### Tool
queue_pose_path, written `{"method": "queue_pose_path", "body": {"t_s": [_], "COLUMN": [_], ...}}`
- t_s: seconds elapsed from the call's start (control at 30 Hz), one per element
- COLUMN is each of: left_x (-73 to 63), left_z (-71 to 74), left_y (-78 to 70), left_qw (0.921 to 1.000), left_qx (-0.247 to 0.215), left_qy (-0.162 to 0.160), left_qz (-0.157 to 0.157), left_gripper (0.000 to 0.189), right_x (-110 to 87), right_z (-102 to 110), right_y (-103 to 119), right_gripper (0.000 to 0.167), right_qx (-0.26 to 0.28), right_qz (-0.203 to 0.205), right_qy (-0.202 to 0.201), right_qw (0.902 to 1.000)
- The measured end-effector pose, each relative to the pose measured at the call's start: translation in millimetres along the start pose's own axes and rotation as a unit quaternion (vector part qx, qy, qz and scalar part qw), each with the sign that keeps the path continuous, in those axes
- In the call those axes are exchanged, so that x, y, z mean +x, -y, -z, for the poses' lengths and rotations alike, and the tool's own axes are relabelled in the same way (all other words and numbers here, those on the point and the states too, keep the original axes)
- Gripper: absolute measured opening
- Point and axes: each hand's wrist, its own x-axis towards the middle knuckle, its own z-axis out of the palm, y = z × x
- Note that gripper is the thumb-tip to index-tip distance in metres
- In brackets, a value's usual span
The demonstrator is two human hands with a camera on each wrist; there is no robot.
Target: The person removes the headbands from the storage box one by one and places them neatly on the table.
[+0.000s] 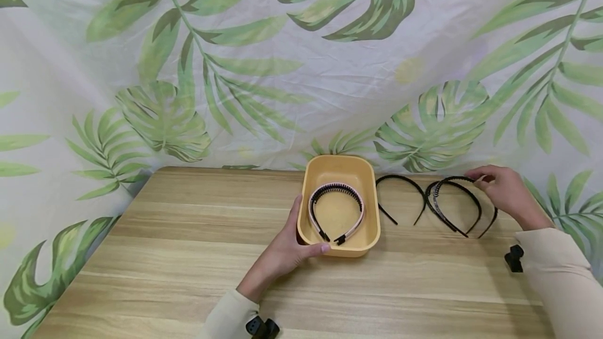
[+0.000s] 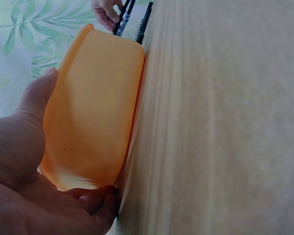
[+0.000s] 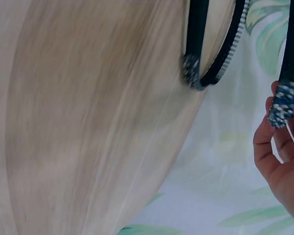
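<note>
My left hand (image 1: 285,247) grips the yellow plastic box (image 1: 308,171) at its left side, with the thumb along the near rim. Inside the box lie a black toothed headband (image 1: 336,188) and a pink headband (image 1: 361,216), one nestled against the other. Over on the right, my right hand (image 1: 506,190) pinches a black headband (image 1: 495,213) near its top. Its glittery band section (image 3: 282,105) shows at the fingertips in the right wrist view. Another black headband (image 1: 480,208) overlaps the held one in the head view.
A plain black headband (image 1: 400,176) lies just right of the box. The wooden table (image 1: 165,255) ends at the back against a leaf-patterned cloth (image 1: 330,93). Small black devices (image 1: 514,259) are worn on both sleeves.
</note>
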Motion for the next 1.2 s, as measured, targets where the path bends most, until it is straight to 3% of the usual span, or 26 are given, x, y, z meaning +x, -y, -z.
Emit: {"method": "queue_pose_path", "body": {"t_s": [0.3,0.7,1.03,1.2], "left_x": [-1.0,-2.3,-1.7,-0.9], "left_z": [-0.5,0.4,0.7,0.5], "left_y": [-0.9,-2.2,-1.5,-1.3], "left_qw": [1.0,0.9999,0.9999,0.9999], "left_qx": [0.002,0.012,0.012,0.011], "left_qy": [0.0,0.002,0.003,0.004], "left_qz": [-0.002,-0.004,-0.004,-0.006], "left_gripper": [0.132,0.131,0.132,0.131], "right_x": [-1.5,-13.4,-17.2,-21.3], "right_z": [6,17,19,21], "right_y": [-22,-53,-68,-79], "right_gripper": [0.024,0.034,0.041,0.045], "right_qx": [-0.006,0.032,0.022,0.043], "right_qz": [0.006,-0.054,-0.088,-0.108], "right_qy": [-0.015,0.022,0.008,0.014], "right_qw": [0.9999,0.9978,0.9958,0.9931]}}
